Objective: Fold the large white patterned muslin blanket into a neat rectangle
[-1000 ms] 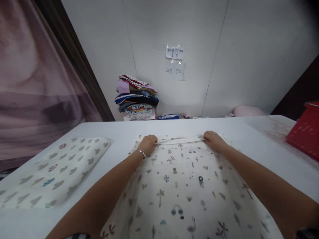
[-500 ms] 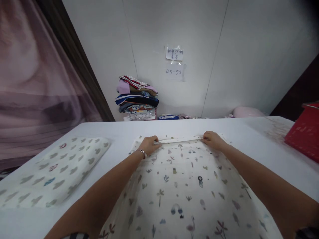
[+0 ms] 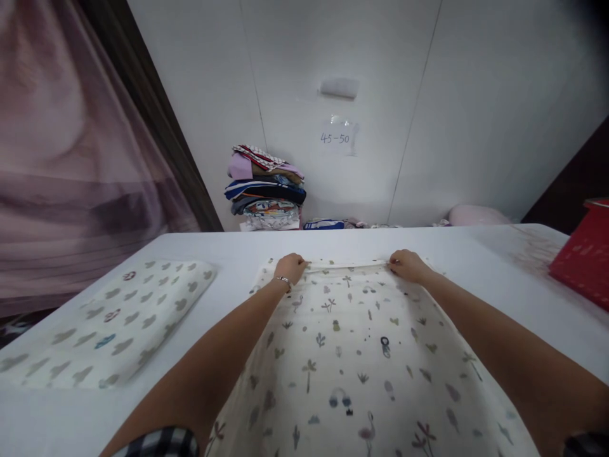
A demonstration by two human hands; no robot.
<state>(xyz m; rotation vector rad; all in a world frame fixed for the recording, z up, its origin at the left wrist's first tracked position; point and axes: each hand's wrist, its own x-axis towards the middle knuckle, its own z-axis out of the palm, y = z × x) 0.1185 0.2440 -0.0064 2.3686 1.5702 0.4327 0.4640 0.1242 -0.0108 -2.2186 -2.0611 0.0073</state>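
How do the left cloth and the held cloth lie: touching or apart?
Apart: the head view shows white table between the left cloth and the held cloth.

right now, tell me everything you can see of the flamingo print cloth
The cloth is off-white, soft-looking, printed with flamingos, palm trees and leaves in muted colours. It lies spread mostly flat on the white table, its near end running out of the picture. Near its far edge, the left hand and right hand pinch a narrow fold that runs between them.
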